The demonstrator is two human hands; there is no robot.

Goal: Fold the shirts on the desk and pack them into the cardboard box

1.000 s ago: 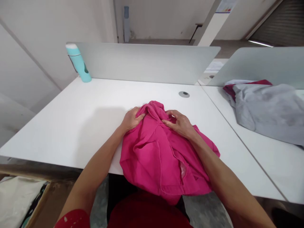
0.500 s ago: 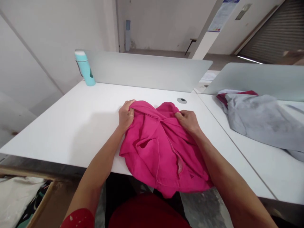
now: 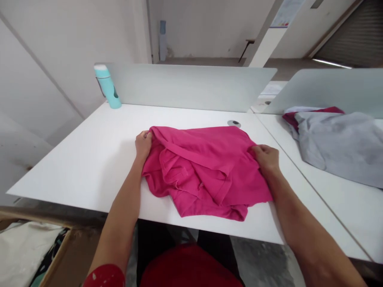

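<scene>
A bright pink garment (image 3: pixel 203 167) lies spread across the near half of the white table (image 3: pixel 89 159). My left hand (image 3: pixel 143 144) is closed on its far left corner, fingers pinching the fabric. My right hand (image 3: pixel 266 157) grips its right edge in the same way. The cloth is stretched wide between both hands, with folds and a hem bunched toward the near side.
A teal bottle (image 3: pixel 107 85) stands at the back left against a grey divider panel (image 3: pixel 191 87). A grey garment over something dark red (image 3: pixel 338 141) lies on the adjoining table at right. A cardboard box with pale cloth (image 3: pixel 26 251) sits on the floor at left.
My hands have moved apart, left going left and right going right, pulling the bunched pink garment out flat and wide on the table.
</scene>
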